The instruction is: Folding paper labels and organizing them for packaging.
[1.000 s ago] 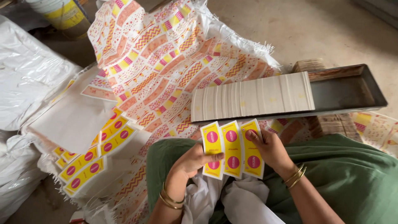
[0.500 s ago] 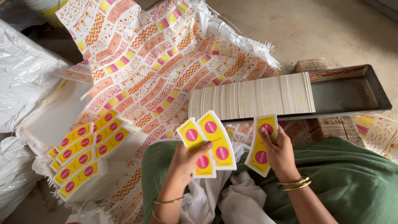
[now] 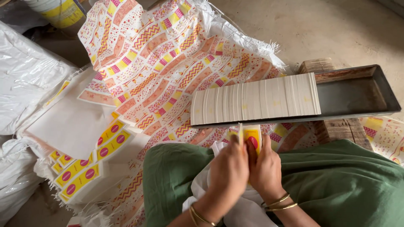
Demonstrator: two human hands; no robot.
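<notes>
Pressing together at lower centre, the left hand and right hand are clamping yellow cards between closed fingers. Thin, light, bendable and slippery, the cards are best being gripped flat by their edges, just below the tray.

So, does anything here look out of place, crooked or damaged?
Nothing looks damaged. The white cards in the metal tray stand in a neat row filling only its left part. Loose yellow cards lie fanned unevenly on the left. Both hands press a small yellow stack together.
</notes>
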